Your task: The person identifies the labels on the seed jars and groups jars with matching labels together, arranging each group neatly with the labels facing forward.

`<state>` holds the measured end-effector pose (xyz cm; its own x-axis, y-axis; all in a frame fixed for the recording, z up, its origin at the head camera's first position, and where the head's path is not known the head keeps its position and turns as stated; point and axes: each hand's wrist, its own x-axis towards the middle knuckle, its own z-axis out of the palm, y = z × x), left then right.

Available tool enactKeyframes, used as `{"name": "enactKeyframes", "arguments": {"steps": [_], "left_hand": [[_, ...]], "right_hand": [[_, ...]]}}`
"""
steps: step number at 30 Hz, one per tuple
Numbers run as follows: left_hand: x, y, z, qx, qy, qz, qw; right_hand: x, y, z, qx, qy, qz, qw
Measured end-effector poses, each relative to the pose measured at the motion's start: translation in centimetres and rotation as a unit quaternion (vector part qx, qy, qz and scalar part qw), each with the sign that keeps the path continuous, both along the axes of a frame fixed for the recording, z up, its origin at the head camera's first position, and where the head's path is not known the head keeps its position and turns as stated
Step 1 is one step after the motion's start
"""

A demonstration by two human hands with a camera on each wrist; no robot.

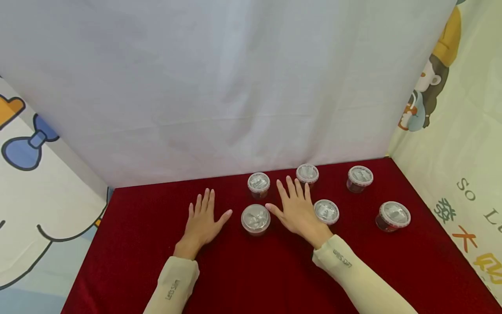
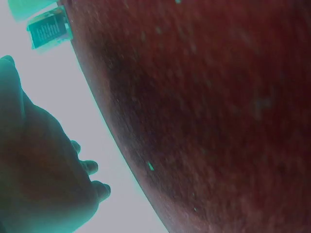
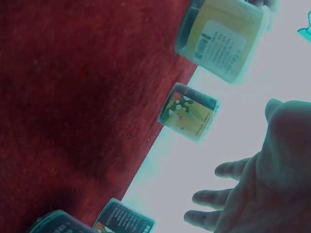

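My left hand [image 1: 201, 226] is held palm down over the left part of the red cloth, fingers straight and thumb out, holding nothing. Just right of its thumb stands a lidded plastic tub [image 1: 256, 219]. My right hand [image 1: 300, 213] is spread between that tub and another lidded tub [image 1: 327, 212], which it partly hides. Nothing is in its fingers. Beyond its fingertips sits a tub [image 1: 307, 173], and a further tub [image 1: 259, 183] stands behind the first. In the right wrist view the right palm [image 3: 267, 174] hangs apart from a yellow-labelled tub [image 3: 190, 112].
Two more lidded tubs stand to the right, one farther back [image 1: 359, 178] and one nearer [image 1: 393, 215]. The red cloth [image 1: 251, 279] covers the table. A white curtain [image 1: 235, 87] closes off the back, with printed hangings [image 1: 462, 152] on both sides.
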<state>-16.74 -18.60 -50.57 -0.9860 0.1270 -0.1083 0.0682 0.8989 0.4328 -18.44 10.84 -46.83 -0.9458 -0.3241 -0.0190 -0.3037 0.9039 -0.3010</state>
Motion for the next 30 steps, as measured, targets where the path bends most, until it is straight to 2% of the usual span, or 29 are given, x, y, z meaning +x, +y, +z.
{"name": "enactKeyframes", "arguments": {"steps": [7,14,18,27,30], "left_hand": [[0.3,0.8,0.5,0.046,-0.017,-0.028,0.9984],[0.7,1.4,1.0,0.12,-0.036,-0.05,0.9909],[0.8,1.7,1.1,0.14,-0.045,-0.054,0.9877],[1.2,2.2,1.3,0.176,-0.054,-0.061,0.9811],[1.3,2.4,1.4,0.201,-0.051,-0.074,0.9755]], "right_hand": [[0.8,-0.4,0.5,-0.014,0.024,0.01,1.0],[1.5,-0.5,0.5,-0.022,0.038,0.02,0.999],[1.8,-0.6,0.5,-0.034,0.045,0.029,0.998],[2.5,-0.8,0.3,-0.056,0.026,0.043,0.997],[2.7,-0.9,0.2,-0.073,0.018,0.05,0.996]]}}
